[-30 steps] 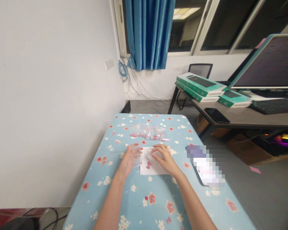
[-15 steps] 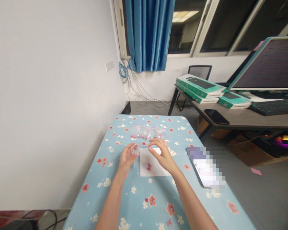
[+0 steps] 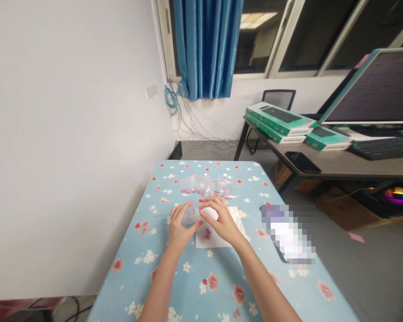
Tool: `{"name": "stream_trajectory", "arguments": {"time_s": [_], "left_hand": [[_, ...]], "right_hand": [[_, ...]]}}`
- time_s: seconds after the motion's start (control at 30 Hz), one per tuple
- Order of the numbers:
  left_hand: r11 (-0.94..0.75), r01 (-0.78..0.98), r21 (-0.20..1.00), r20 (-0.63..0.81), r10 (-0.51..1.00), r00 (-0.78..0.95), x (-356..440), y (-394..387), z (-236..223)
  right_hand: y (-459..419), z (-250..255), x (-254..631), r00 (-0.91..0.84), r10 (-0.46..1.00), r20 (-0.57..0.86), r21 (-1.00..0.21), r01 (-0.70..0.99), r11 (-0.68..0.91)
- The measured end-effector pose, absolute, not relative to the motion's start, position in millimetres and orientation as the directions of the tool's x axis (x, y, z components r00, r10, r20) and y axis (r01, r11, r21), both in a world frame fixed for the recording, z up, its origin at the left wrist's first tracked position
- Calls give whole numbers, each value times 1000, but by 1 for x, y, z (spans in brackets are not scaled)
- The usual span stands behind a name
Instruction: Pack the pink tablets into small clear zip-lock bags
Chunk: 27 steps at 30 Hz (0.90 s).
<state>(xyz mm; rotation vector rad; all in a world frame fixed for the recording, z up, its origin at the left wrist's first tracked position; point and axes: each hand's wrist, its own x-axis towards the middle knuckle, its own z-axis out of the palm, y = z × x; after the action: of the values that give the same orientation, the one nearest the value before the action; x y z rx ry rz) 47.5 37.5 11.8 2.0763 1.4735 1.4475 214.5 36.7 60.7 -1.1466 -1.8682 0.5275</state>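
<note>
My left hand is curled around a small clear plastic bag, its mouth spread toward the right. At that mouth my right hand has its thumb and fingertips drawn together; whatever lies between them is too small to make out. Below the fingers, several small pink beads are clustered on a sheet of white paper, partly covered by the right hand. Beyond both hands lies a row of clear bags with pink pieces inside.
Flowered blue cloth covers the table. A phone-like slab, blurred by pixels, rests at the right. On the neighbouring desk are green keyboard boxes, a black phone and a monitor. A white wall borders the left.
My right hand has moved left to the bag's mouth. My left hand has turned, and the bag has shifted slightly right, so the two hands are now close together.
</note>
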Motion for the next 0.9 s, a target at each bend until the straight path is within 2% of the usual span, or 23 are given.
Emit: {"name": "stream_trajectory", "arguments": {"time_s": [0.37, 0.67, 0.77, 0.9], "left_hand": [[-488, 531, 693, 580, 815, -8, 50, 36, 13], [-395, 539, 744, 495, 868, -47, 47, 35, 12], [-369, 522, 769, 476, 876, -82, 46, 34, 11], [-310, 443, 841, 403, 906, -130, 45, 35, 10]], "right_hand": [[34, 55, 204, -264, 842, 471, -638, 557, 532], [40, 54, 225, -127, 889, 440, -738, 513, 438], [42, 45, 240, -138, 913, 384, -715, 581, 388], [36, 37, 254, -246, 942, 229, -653, 679, 336]]}}
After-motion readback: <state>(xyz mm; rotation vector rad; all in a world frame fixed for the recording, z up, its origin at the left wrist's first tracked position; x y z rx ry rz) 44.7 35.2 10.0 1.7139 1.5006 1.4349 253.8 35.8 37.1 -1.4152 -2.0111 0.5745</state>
